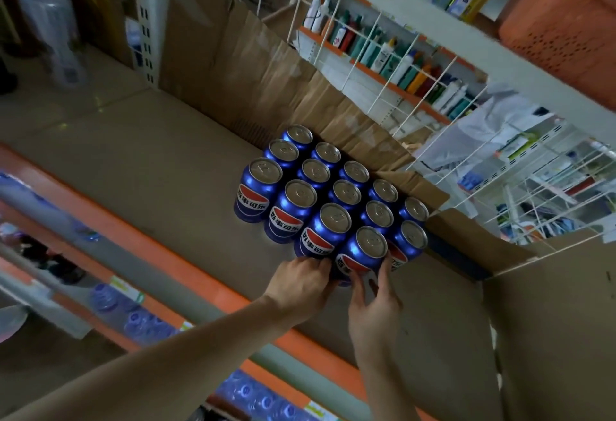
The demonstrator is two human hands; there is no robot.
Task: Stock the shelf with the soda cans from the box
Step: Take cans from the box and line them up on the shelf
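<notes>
Blue soda cans (328,192) stand upright in tight rows on the cardboard-lined shelf (160,154), backed against a torn cardboard sheet (240,64). Front can (361,252) sits at the near end of the block, touching its neighbours. Left hand (301,282) and right hand (375,300) bracket it, fingers curled onto its lower wall from either side. Orange shelf edge (186,274) runs just below the hands. Bottled water (140,317) on lower tier.
</notes>
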